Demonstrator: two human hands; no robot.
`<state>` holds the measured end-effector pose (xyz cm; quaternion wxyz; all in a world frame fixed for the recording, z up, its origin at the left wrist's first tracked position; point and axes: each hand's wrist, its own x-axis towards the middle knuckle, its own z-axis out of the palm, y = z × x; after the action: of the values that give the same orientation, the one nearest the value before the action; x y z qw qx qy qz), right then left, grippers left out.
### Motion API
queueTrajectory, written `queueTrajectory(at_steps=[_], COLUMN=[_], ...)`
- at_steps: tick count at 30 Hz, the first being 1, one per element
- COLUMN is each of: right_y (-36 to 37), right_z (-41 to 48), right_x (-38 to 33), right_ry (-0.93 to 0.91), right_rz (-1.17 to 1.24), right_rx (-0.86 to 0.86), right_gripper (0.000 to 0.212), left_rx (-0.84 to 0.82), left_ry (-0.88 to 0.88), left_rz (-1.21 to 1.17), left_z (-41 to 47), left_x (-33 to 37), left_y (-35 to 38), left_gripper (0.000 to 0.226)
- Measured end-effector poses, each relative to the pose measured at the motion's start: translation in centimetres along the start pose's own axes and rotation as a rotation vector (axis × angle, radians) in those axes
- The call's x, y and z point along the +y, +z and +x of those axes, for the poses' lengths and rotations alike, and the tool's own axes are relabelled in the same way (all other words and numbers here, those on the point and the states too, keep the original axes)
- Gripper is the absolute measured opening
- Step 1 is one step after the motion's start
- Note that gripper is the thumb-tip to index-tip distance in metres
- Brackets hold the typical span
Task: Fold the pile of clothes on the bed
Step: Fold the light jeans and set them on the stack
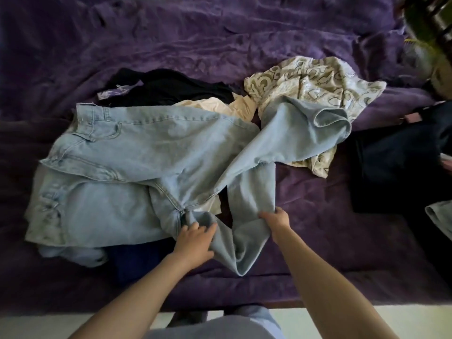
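A pair of light blue jeans [137,152] lies spread over the pile on the purple bed [220,40], waistband to the left, one leg running up right to its hem [330,121]. My left hand [195,243] grips bunched denim at the crotch near the front edge. My right hand [275,220] pinches the edge of the other leg, which folds down toward me. Under the jeans lie a black garment [171,86], a cream cloth [215,106] and a patterned beige-and-white top [318,77].
A dark blue piece [137,263] shows under the jeans near the bed's front edge. Dark folded clothes [396,162] sit at the right, with another bit of denim [440,216] at the frame's edge. The floor [367,321] runs along the bottom.
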<state>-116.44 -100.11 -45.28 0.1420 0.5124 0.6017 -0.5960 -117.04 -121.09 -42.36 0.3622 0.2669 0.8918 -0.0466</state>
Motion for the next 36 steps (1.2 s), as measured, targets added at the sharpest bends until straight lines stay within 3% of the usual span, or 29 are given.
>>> queueTrajectory(at_steps=[1, 2, 4, 6, 8, 9, 10, 14, 20, 23, 28, 30, 32, 35, 36], right_y=[-0.5, -1.3, -3.8, -7.0, -9.5, -10.5, -11.3, -14.1, -16.7, -18.0, -20.5, -21.2, -21.8, -23.6, -25.0], right_z=[-0.8, -1.8, -4.8, -8.3, -10.6, -10.6, -9.8, -5.4, -2.8, -2.2, -0.3, 0.0, 0.3, -0.5, -0.8], right_x=[-0.3, -0.7, -1.4, -1.0, 0.4, 1.4, 2.7, 7.6, 9.9, 10.0, 11.4, 11.3, 10.3, 5.5, 3.3], right_ry=[-0.017, -0.050, -0.199, -0.396, -0.473, -0.420, -0.322, 0.127, 0.174, 0.258, 0.332, 0.338, 0.267, -0.013, -0.088], right_rz=[0.005, 0.028, 0.145, 0.226, 0.234, 0.245, 0.273, 0.163, -0.236, -0.307, -0.306, -0.284, -0.162, -0.083, -0.034], right_rx=[0.006, 0.038, 0.226, 0.478, 0.653, 0.684, 0.673, 0.523, 0.527, 0.577, 0.537, 0.504, 0.468, 0.451, 0.464], right_gripper=[0.015, 0.010, 0.022, 0.028, 0.019, 0.012, 0.007, 0.049, 0.061, 0.066, 0.084, 0.075, 0.051, 0.009, 0.012], left_rx=[-0.014, 0.000, 0.111, 0.333, 0.589, 0.615, 0.605, 0.488, 0.241, 0.135, 0.191, 0.183, 0.243, 0.202, 0.216], left_ry=[-0.010, -0.011, 0.008, 0.029, 0.075, 0.113, 0.131, 0.057, -0.033, -0.088, -0.109, -0.197, -0.343, -0.411, -0.398], left_rz=[-0.002, -0.019, -0.147, -0.325, -0.455, -0.452, -0.409, -0.228, -0.048, 0.065, 0.148, 0.104, 0.072, -0.001, 0.003], left_z=[0.1, 0.0, -0.1, -0.2, -0.3, -0.2, 0.2, 1.0, 0.2, -1.6, -0.7, -0.4, -0.2, -0.1, -0.1], left_x=[-0.1, -0.3, -0.6, -1.1, -1.2, -1.1, -0.9, 1.1, -0.1, -0.7, -3.1, -3.4, -3.7, -3.9, -4.1], left_y=[-0.2, -0.6, -1.6, -2.6, -3.4, -3.6, -3.3, -1.8, 4.0, 4.3, 5.1, 4.3, 3.8, 3.2, 3.2], left_gripper=[0.058, 0.049, 0.027, 0.016, 0.034, 0.043, 0.053, 0.100, 0.114, 0.096, 0.101, 0.100, 0.099, 0.094, 0.095])
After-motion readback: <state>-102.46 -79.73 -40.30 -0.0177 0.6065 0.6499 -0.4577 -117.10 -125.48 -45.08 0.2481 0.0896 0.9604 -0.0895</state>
